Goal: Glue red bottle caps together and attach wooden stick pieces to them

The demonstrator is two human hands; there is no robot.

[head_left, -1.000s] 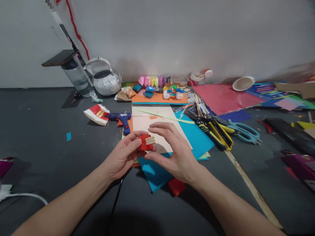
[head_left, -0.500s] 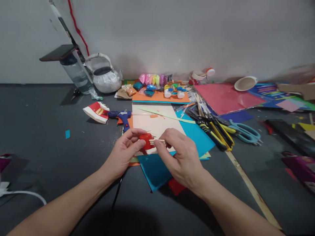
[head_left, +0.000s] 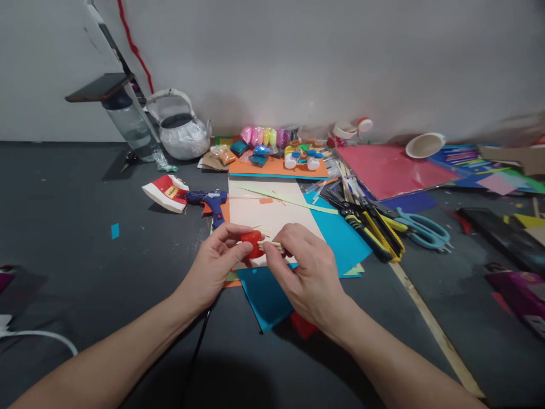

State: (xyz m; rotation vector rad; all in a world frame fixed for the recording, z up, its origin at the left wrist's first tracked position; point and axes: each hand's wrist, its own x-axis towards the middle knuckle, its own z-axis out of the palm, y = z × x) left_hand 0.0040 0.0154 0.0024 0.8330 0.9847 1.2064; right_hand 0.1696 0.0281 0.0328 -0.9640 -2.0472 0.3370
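Note:
A small, shiny red rounded piece (head_left: 254, 245), which looks like modelling clay, is pinched between the thumb and fingers of my left hand (head_left: 210, 258). Several thin wooden sticks (head_left: 272, 246), like toothpicks, are gripped in a bundle by my right hand (head_left: 310, 270). Their tips point left and meet the red piece's right side; whether they enter it I cannot tell. Both hands are over a cream sheet of paper (head_left: 268, 213) and a blue sheet (head_left: 261, 295). Partly hidden below my right wrist is another red item (head_left: 302, 325).
A blue glue gun (head_left: 210, 201) lies beyond my left hand. To the right are a black-and-yellow cutter (head_left: 370, 233), blue-handled scissors (head_left: 426, 229) and a wooden strip (head_left: 438, 329). Behind stand a silver kettle (head_left: 183, 136), bagged coloured clay (head_left: 266, 136) and a water bottle (head_left: 130, 128).
My right hand has shifted slightly to the left, bringing the sticks a little closer over the red piece. My left hand keeps its hold, and the view has moved very slightly.

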